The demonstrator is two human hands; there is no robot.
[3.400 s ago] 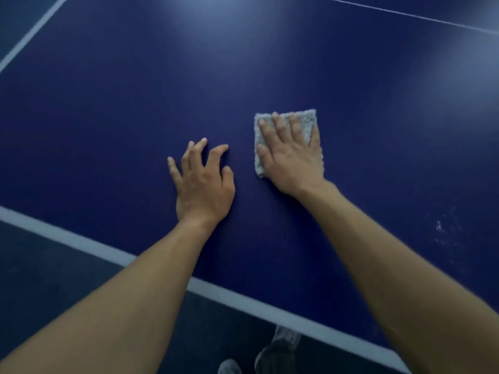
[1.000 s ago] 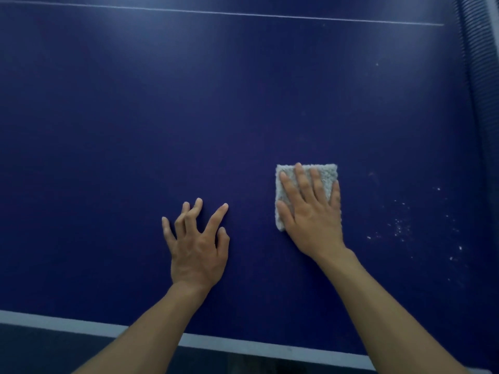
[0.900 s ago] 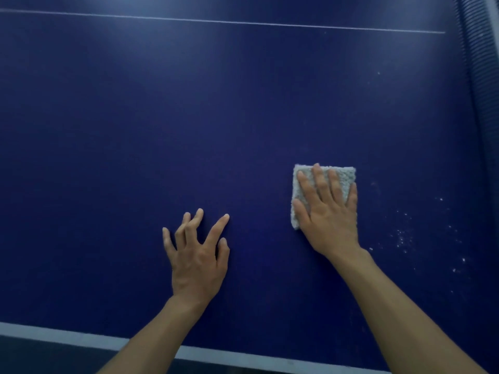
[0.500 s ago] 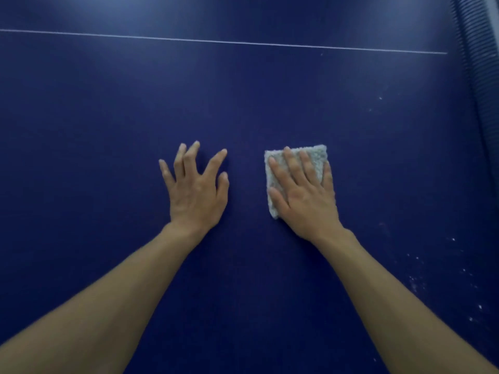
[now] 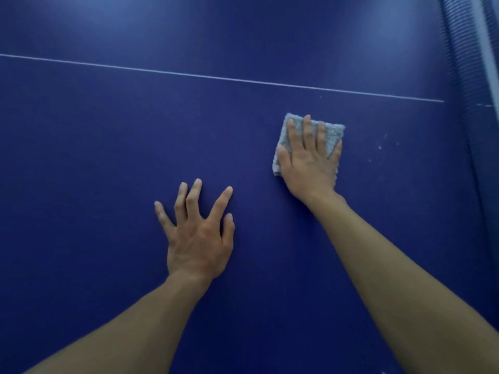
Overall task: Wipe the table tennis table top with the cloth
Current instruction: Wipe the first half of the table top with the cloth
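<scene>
The folded grey cloth [image 5: 334,134] lies flat on the blue worktop [image 5: 108,144], right of centre and a little short of the thin white line [image 5: 216,76]. The right hand [image 5: 310,168] presses on it from above with its fingers [image 5: 306,130] straight and slightly spread; nothing is curled round the cloth or pinching it. The left hand [image 5: 198,238] rests on the bare worktop nearer the person, well apart from the cloth, its fingers [image 5: 193,195] splayed wide and holding nothing.

The cloth looks like soft, nubby terry: light, limp, and likely to bunch or unfold if dragged by one corner. A flat palm over its middle, with fingertips near the leading edge, probably suits it best, since the smooth worktop lets it slide easily under even pressure. Pale specks [image 5: 380,147] sit just to the right of the cloth, towards the net [image 5: 459,63], so that patch seems not yet wiped.
</scene>
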